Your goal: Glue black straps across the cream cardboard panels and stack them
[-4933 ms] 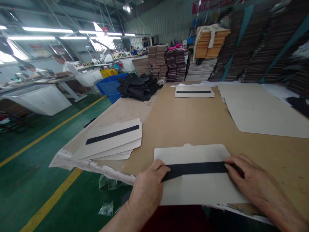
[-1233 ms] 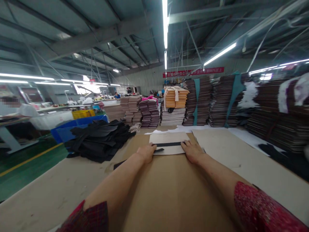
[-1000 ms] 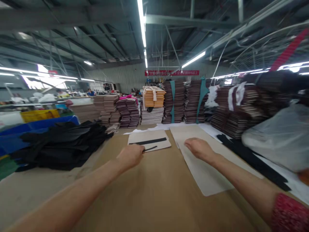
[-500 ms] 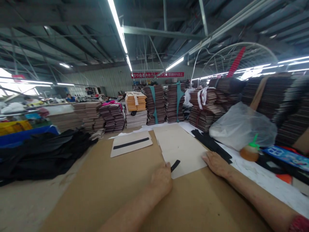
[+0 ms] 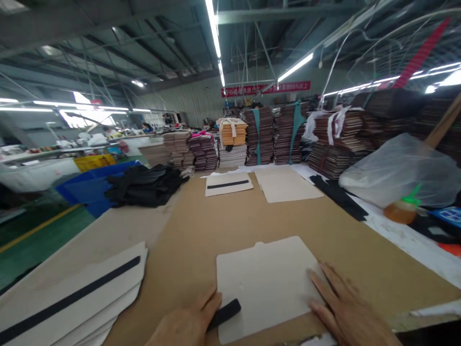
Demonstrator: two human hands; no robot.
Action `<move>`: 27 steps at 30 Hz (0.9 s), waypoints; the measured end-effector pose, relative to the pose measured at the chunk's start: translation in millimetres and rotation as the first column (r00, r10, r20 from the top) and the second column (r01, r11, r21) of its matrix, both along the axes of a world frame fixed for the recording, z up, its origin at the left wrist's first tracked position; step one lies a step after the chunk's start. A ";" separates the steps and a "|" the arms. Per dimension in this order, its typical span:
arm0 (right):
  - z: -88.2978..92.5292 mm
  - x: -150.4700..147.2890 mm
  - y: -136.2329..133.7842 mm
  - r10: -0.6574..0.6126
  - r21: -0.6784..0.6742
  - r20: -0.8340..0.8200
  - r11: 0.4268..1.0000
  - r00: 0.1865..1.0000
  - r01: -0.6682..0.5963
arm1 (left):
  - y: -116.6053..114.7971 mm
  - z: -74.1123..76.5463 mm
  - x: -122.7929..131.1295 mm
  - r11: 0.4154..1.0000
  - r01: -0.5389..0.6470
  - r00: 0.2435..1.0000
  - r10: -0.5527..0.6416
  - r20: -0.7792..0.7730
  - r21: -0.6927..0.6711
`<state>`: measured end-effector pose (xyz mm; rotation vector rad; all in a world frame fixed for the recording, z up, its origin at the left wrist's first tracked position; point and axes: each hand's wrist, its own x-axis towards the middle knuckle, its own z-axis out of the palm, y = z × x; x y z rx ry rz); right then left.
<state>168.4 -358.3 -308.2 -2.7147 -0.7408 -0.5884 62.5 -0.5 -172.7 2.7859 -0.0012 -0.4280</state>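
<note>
A blank beige card panel (image 5: 268, 283) lies on the brown table just in front of me. My right hand (image 5: 345, 310) rests flat on its right edge with the fingers stretched out. My left hand (image 5: 187, 324) is at the panel's lower left corner, fingers closed on one end of a black strip (image 5: 226, 313) that lies over the panel's edge. A fan of beige panels with black strips (image 5: 82, 290) sits at the near left.
Farther back lie a panel with a black strip (image 5: 227, 184) and a stack of blank panels (image 5: 286, 185). Black strips (image 5: 340, 194), a clear plastic bag (image 5: 401, 170) and an orange glue bottle (image 5: 399, 209) lie at right. Black fabric (image 5: 144, 182) and tall card stacks (image 5: 266, 137) stand behind.
I have drawn a blank panel from the far stack back to the near edge. My left hand still holds the black strip, now at the panel's lower left corner.
</note>
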 end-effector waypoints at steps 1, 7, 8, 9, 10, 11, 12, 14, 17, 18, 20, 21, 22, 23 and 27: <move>3.4 -9.9 5.7 0.036 0.059 -0.002 0.998 0.999 -0.035 | 6.8 5.9 -13.5 0.997 -0.074 0.997 0.074 0.024 -0.017; 55.2 -41.0 53.4 0.250 0.475 -0.281 0.875 0.927 -0.092 | 6.6 27.1 -49.3 0.759 -0.338 0.941 0.289 -0.177 -0.556; 67.3 -46.0 66.6 0.286 0.500 -0.323 0.861 0.902 -0.094 | 0.8 24.5 -48.7 0.660 -0.350 0.937 0.246 -0.249 -0.665; 79.4 -51.2 80.6 0.329 0.528 -0.358 0.843 0.874 -0.101 | -6.1 20.6 -47.3 0.555 -0.357 0.934 0.201 -0.295 -0.751; 91.0 -56.1 94.6 0.389 0.594 -0.392 0.799 0.834 -0.093 | -13.6 16.0 -45.5 0.453 -0.359 0.933 0.151 -0.326 -0.816; 101.3 -60.3 107.8 0.469 0.650 -0.423 0.753 0.775 -0.101 | -21.5 11.6 -43.7 0.386 -0.355 0.934 0.105 -0.342 -0.851; 109.7 -63.5 118.9 0.547 0.696 -0.451 0.710 0.705 -0.106 | -29.1 7.6 -42.2 0.373 -0.350 0.934 0.071 -0.349 -0.859; 119.1 -66.9 131.5 0.649 0.744 -0.505 0.661 0.569 -0.095 | -41.4 2.3 -41.5 0.456 -0.330 0.933 0.026 -0.359 -0.826; 115.9 -65.8 118.7 0.628 0.722 -0.566 0.690 0.534 -0.047 | -45.5 0.1 -47.6 0.659 -0.282 0.936 0.029 -0.350 -0.698; 111.7 -64.1 106.9 0.592 0.703 -0.581 0.710 0.559 -0.021 | -42.4 0.2 -51.1 0.707 -0.270 0.937 0.037 -0.346 -0.654; 101.6 -59.2 77.8 0.502 0.665 -0.618 0.744 0.605 0.063 | -31.6 0.4 -58.6 0.754 -0.269 0.934 0.052 -0.354 -0.599; 96.6 -56.2 63.0 0.453 0.645 -0.647 0.754 0.614 0.125 | -24.9 0.3 -61.5 0.758 -0.285 0.930 0.070 -0.360 -0.587; 92.1 -53.0 49.8 0.407 0.624 -0.678 0.759 0.613 0.187 | -18.2 -0.3 -63.2 0.752 -0.307 0.926 0.095 -0.365 -0.583; 88.2 -49.6 39.1 0.369 0.603 -0.703 0.762 0.608 0.235 | -12.0 -1.2 -63.4 0.739 -0.335 0.920 0.124 -0.371 -0.585; 79.7 -30.2 27.2 0.285 0.598 -0.666 0.757 0.690 0.264 | 2.6 -8.1 -50.4 0.660 -0.426 0.901 0.247 -0.357 -0.619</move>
